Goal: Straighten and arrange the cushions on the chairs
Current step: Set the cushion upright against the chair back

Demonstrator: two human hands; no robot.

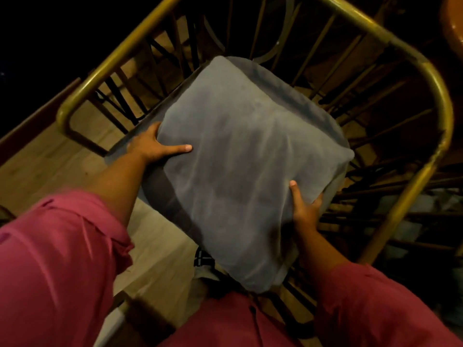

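A large grey cushion point(245, 156) fills the middle of the head view, held over a chair with a curved gold-coloured metal frame point(436, 96) and dark thin bars. My left hand point(152, 146) grips the cushion's left edge, thumb on top and fingers tucked under. My right hand point(304, 209) grips its lower right edge the same way. A darker grey seat pad point(160, 184) shows beneath the cushion at the left. Pink sleeves cover both my arms.
Pale wooden floor point(50, 166) lies to the left and below the chair. An orange-brown rounded object point(453, 28) sits at the top right corner. The surroundings are dark, with more dark bars at the right.
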